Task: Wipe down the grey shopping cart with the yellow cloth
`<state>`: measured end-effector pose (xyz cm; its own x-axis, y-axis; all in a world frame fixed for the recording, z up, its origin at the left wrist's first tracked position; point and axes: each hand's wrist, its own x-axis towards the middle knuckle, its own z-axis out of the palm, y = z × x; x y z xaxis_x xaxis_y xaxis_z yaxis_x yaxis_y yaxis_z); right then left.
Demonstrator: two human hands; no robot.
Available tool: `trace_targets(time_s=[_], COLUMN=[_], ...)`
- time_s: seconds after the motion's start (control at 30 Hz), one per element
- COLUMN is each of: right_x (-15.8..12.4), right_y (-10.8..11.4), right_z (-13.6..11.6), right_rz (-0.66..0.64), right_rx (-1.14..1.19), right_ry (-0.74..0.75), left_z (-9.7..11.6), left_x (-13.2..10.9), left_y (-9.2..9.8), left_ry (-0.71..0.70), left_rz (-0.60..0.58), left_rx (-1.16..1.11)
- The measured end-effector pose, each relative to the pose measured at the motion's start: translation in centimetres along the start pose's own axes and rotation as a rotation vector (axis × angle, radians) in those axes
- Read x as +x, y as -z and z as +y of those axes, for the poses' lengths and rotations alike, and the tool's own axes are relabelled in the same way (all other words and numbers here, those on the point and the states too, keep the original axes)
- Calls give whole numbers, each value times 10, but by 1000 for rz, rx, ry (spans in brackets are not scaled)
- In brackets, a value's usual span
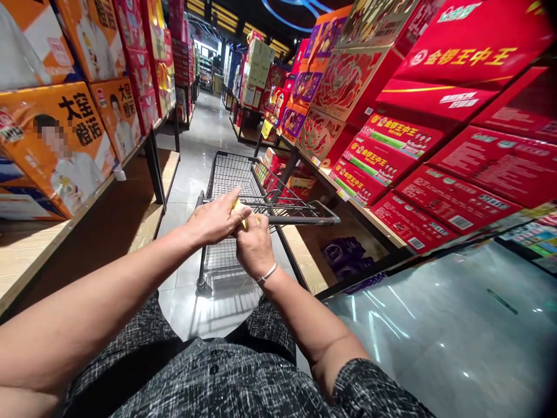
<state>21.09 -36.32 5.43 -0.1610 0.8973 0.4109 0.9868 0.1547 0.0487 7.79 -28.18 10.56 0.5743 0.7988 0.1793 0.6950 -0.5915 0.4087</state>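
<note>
Hands (pixel 256 247) holding yellow item (pixel 237 205) in narrow grip, red cartons (pixel 373 155) reading "金锣王中王", orange cartons (pixel 32 116) "大窑橙诺"

Cart (pixel 237 177): before the person, on floor (pixel 174 258), between left shelf (pixel 141 223) and right shelf (pixel 300 255).
Left hand (pixel 217 217), right hand (pixel 256 247): before the cart's handle, small item (pixel 239 207) between them.
Cartons (pixel 26 154): stacked on left shelf.
Boxes (pixel 461 191): stacked on right shelf; packs (pixel 348 255) beneath, lower level.
</note>
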Motion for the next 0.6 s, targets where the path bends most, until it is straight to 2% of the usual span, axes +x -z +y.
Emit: trace_targets(time_s=[0.1, 0.2, 0.4, 0.5, 0.6], right_x=[16, 18, -16, -38, -54], right_y=[15, 27, 42, 50, 53], right_z=[16, 58, 139, 161, 171], right_rz=[-22, 9, -1, 52, 186], right_rx=[29, 37, -33, -82, -79], right_ry=[61, 57, 26, -21, -123], left_z=[-13, -29, -78, -107, -120], left_x=[4, 6, 16, 23, 27], left_y=[4, 7, 11, 17, 18], left_ry=[33, 37, -5, -75, -40], left_rz=[49, 21, 5, 70, 242], left_rx=[89, 225, 449, 480, 437])
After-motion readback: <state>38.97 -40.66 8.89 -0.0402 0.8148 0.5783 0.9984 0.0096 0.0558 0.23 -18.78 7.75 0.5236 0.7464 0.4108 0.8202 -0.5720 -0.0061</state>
